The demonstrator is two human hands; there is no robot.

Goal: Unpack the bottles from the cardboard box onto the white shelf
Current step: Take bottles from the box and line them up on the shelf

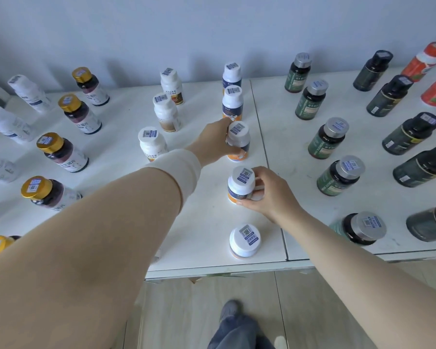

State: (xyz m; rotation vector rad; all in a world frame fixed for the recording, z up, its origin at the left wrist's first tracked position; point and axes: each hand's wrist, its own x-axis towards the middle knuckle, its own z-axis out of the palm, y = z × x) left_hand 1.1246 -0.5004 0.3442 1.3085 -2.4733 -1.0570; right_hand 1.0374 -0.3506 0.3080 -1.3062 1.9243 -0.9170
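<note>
A column of white-capped bottles with blue-and-orange labels stands upright on the white shelf [204, 222]. My left hand [215, 142] grips the third bottle [238, 141] of that column from its left side. My right hand [267, 192] holds the fourth bottle [239, 183] from its right side, with fingers curled round its body. Both bottles rest on the shelf. Another bottle of the same kind [244, 244] stands alone near the front edge. The cardboard box is out of sight.
Rows of other bottles fill the shelf: gold-capped ones [61, 152] and white ones [8, 127] at left, white brown-label ones [165, 112] in the middle, green silver-capped ones [327, 137], dark ones [410, 133] and red ones [424, 59] at right. A wall backs the shelf.
</note>
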